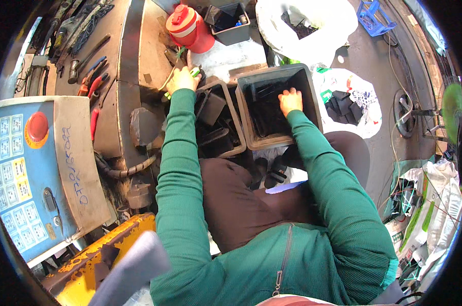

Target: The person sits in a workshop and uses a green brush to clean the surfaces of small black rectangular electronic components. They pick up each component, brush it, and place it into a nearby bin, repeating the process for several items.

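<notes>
My left hand (182,80) is closed round a green-handled tool (195,72); its working end cannot be made out. It is above the far edge of a narrow dark bin (242,133) holding black plastic parts (211,108). My right hand (291,101) reaches into a wider black bin (311,84) on the right, fingers curled in among dark pieces (264,109). What they grip, if anything, is hidden. Both bins stand side by side in front of my knees.
A red-and-white jug (183,25) and a grey bin (232,35) stand behind. On the right are a white sack (338,20) and a bag of black pieces (344,108). Hand tools (94,81) lie left, beyond a blue control panel (24,173) with a red button (36,126).
</notes>
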The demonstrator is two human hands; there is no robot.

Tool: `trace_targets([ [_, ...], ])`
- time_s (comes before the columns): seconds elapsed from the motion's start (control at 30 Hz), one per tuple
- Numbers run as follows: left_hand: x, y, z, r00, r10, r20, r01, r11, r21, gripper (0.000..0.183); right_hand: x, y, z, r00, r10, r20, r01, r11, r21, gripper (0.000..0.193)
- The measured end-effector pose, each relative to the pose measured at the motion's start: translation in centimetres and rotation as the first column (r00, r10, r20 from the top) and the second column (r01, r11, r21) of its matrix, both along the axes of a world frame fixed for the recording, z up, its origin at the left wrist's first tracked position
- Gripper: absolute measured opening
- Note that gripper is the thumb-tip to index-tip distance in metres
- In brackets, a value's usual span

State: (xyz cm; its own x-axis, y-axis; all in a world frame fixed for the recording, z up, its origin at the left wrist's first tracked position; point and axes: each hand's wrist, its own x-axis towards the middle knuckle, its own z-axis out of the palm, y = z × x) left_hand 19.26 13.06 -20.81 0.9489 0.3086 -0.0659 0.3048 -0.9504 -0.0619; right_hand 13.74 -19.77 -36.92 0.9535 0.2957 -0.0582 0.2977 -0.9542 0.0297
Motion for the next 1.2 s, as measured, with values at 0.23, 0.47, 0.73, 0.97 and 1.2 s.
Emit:
trace_targets([
  [0.23, -4.0, -6.5, 5.1, 0.960, -0.216, 0.181, 0.279, 0.818, -0.503, 0.038, 2.0, -1.7, 9.2, 0.826, -0.277, -0.492, 0.431, 0.871, 0.234, 0.026],
  [0.47, -11.6, -14.5, 8.1, 0.961, -0.272, -0.047, -0.019, 0.108, -0.994, 0.026, -2.5, -7.1, 16.3, 0.722, 0.221, -0.656, 0.692, -0.248, 0.678, 0.030],
  [0.73, -18.6, -19.5, 11.2, 0.989, -0.129, -0.071, -0.139, -0.654, -0.743, 0.036, -11.7, -10.2, 23.0, 0.887, 0.301, -0.350, 0.462, -0.551, 0.695, 0.037],
  [0.97, -21.5, -23.2, 15.4, 0.977, -0.214, -0.019, -0.123, -0.483, -0.867, 0.032, -15.4, -13.5, 25.4, 0.896, 0.285, -0.341, 0.431, -0.367, 0.825, 0.043],
  [1.2, -22.8, -25.0, 14.1, 0.987, -0.151, -0.056, -0.124, -0.488, -0.864, 0.026, -17.0, -14.9, 26.0, 0.911, 0.232, -0.341, 0.412, -0.442, 0.797, 0.056],
])
